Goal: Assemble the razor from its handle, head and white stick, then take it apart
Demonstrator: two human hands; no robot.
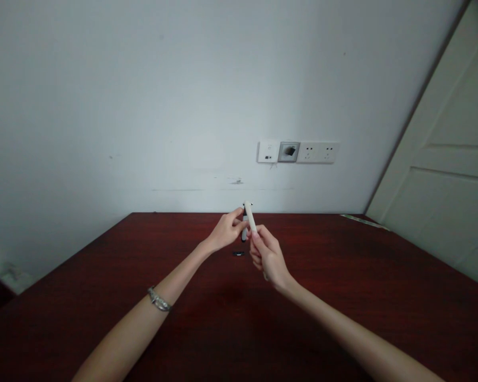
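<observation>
Over the far middle of the table, my right hand (269, 257) is closed around a slim white handle (251, 218). The handle tilts up and to the left, with a small crosspiece at its top, somewhat like a razor. My left hand (225, 230) is just left of it, fingers bent and their tips close to the handle's upper part. A narrow grey-and-black piece (245, 233) shows between the hands; whether the left fingertips grip it or the handle is unclear. A small flat black piece (238, 253) lies on the table just below the hands.
The dark red wooden table (183, 329) meets a white wall at its far edge. Wall sockets (317, 152) and a switch plate (268, 152) sit above it. A thin patterned strip (364, 221) lies at the far right edge, near a pale panelled door (446, 175).
</observation>
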